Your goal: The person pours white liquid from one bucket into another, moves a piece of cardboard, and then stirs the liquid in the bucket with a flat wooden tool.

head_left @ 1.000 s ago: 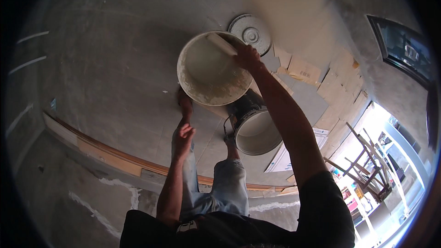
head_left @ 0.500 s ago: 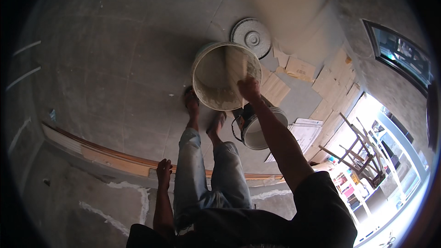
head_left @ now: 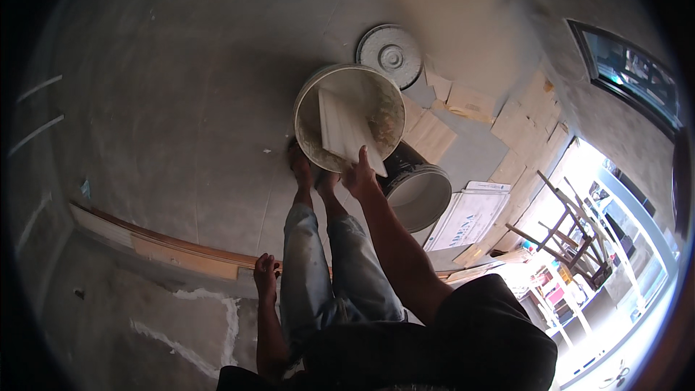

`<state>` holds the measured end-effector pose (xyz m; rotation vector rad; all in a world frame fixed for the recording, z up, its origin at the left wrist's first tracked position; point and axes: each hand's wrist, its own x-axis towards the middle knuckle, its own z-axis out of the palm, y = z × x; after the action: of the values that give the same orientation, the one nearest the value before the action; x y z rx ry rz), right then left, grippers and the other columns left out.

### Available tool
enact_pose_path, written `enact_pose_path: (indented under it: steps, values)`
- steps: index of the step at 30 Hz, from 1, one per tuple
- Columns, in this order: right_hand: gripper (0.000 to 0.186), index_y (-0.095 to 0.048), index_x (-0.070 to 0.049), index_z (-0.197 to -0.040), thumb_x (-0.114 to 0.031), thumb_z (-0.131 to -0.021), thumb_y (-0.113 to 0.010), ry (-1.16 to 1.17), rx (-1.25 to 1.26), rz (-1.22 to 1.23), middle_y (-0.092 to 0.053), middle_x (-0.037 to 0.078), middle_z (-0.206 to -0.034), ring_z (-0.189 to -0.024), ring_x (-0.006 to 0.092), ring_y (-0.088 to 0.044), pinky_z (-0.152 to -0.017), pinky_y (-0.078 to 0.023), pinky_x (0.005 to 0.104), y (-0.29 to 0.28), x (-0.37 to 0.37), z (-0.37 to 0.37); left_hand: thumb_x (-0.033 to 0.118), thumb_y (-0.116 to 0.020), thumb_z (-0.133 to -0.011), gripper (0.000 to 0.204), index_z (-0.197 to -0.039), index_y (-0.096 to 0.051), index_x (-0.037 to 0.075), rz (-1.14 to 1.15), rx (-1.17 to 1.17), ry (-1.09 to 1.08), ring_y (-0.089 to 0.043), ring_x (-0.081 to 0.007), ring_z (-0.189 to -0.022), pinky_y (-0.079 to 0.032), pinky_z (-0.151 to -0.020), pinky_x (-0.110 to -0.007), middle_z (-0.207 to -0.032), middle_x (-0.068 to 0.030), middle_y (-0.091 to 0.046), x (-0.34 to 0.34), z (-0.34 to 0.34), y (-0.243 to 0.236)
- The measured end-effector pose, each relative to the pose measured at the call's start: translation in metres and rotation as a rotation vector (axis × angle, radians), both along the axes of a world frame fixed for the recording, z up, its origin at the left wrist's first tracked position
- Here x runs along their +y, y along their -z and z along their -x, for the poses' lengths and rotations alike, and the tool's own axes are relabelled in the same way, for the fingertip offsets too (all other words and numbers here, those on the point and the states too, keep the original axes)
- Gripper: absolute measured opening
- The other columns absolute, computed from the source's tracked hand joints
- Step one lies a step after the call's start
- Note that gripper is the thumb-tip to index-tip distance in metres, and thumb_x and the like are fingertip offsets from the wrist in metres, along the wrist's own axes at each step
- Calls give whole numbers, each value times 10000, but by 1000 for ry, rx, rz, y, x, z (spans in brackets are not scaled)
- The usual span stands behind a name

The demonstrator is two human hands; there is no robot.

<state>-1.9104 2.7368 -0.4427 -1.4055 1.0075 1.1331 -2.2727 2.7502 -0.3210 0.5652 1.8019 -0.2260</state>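
Note:
My right hand [head_left: 359, 176] grips one end of a flat off-white board [head_left: 342, 127], thumb lying along its face. The board slants into a large round bucket [head_left: 386, 110], whose inner wall is smeared with pale residue. That bucket stands on the floor just beyond my feet. Beside my right forearm sits a smaller dark bucket [head_left: 418, 199] with a pale inside. My left hand [head_left: 266, 276] hangs by my left thigh, holding nothing, its fingers loosely bent and apart.
A round, crusted lid [head_left: 391, 56] lies behind the large bucket. Cardboard pieces [head_left: 469, 101] and a white printed box sheet [head_left: 470, 216] cover floor to the right. Wooden stools [head_left: 568, 235] are stacked by the bright doorway. A long wooden strip [head_left: 181, 251] runs along the wall base.
My right hand has drawn back toward me and left. The board, blurred and edge-on before, now shows its broad face across the bucket. My left hand has barely moved.

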Motion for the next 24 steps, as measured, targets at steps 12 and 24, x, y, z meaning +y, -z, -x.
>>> enact_pose_path:
  steps: [12, 24]
  values:
    - [842, -274, -129, -1405, -466, -735, -657, -1828, -868, 127, -395, 190, -1295, -1188, 392, -414, -952, -392, 492, 5, 43, 5, 319, -586, -893, 466, -1242, -479, 30, -17, -49, 95, -585, -156, -917, -457, -749, -283, -1087, -77, -582, -7, -22, 11]
    - [560, -344, -114, -1313, -237, -833, -604, -530, -576, 127, -522, 158, -1198, -1031, 337, -564, -758, -494, 447, 51, -8, -67, 341, -576, -912, 478, -1273, -458, 51, -42, -277, 86, -564, -136, -936, -445, -802, -276, -1098, -60, -565, -5, -70, 40]
